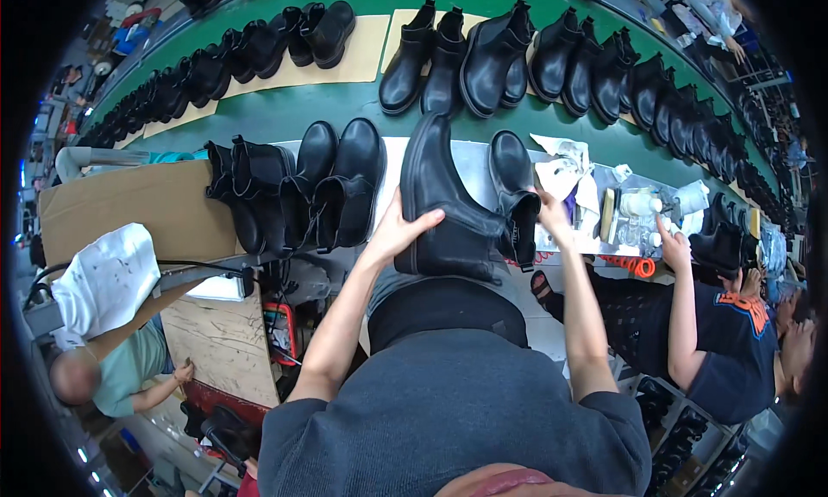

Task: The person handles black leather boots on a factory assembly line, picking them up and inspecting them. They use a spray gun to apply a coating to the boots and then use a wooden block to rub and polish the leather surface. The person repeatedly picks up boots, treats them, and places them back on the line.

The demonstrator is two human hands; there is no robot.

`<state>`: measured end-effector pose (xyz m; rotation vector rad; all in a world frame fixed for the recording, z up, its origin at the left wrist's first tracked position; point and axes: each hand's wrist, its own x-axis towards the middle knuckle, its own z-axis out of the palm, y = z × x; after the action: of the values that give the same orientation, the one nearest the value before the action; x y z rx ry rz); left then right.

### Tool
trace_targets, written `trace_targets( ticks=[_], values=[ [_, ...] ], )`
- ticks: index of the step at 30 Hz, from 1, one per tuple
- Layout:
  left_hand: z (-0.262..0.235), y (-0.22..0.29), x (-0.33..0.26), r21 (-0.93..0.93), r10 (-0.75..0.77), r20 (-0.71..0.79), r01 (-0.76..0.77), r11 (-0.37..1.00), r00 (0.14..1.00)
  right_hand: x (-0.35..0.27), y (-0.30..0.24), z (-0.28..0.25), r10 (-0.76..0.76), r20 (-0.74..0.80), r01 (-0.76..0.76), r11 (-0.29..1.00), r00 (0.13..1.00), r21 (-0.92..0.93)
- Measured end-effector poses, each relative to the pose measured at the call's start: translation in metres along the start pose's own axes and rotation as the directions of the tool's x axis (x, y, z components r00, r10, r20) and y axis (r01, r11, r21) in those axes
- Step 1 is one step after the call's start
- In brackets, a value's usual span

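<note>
In front of me a black ankle boot (437,176) is tilted on its side, its toe pointing away and its shaft toward my waist. My left hand (407,231) grips it from the left, thumb across the upper and fingers hidden behind. A second black boot (511,162) lies just to the right, its opening toward me. My right hand (552,212) is closed at the edge of that boot's shaft, the fingertips partly hidden. On the left, several black boots (356,165) rest on the same narrow metal worktop (392,154), toes away from me.
Beyond the worktop, a green conveyor (345,100) carries long rows of black boots. White cloths (565,165) and clear bottles (640,205) stand on the right. A co-worker's hand (674,242) reaches in beside them. A cardboard sheet (129,208) borders the left side.
</note>
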<state>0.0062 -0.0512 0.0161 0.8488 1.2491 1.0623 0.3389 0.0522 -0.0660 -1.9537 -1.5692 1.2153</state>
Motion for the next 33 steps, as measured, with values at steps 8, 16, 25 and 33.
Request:
trace_targets(
  ticks=[8,16,25,33],
  values=[
    [-0.011,-0.019,0.043,-0.260,-0.419,0.165,0.449,0.855,0.893,-0.028,-0.044,0.023,0.118,0.227,-0.223,0.823,0.967,0.522],
    [0.033,0.043,0.075,-0.800,-0.285,0.324,0.422,0.426,0.902,-0.047,-0.129,0.009,-0.078,0.429,-0.412,0.167,0.900,0.896],
    [0.056,0.085,0.081,-0.823,-0.482,0.165,0.390,0.414,0.860,-0.025,-0.164,-0.015,0.084,0.487,-0.486,0.323,0.869,0.812],
    [0.061,0.097,0.073,-0.836,-0.535,0.160,0.402,0.374,0.830,-0.025,-0.164,-0.014,0.137,0.477,-0.496,0.245,0.868,0.833]
  ],
)
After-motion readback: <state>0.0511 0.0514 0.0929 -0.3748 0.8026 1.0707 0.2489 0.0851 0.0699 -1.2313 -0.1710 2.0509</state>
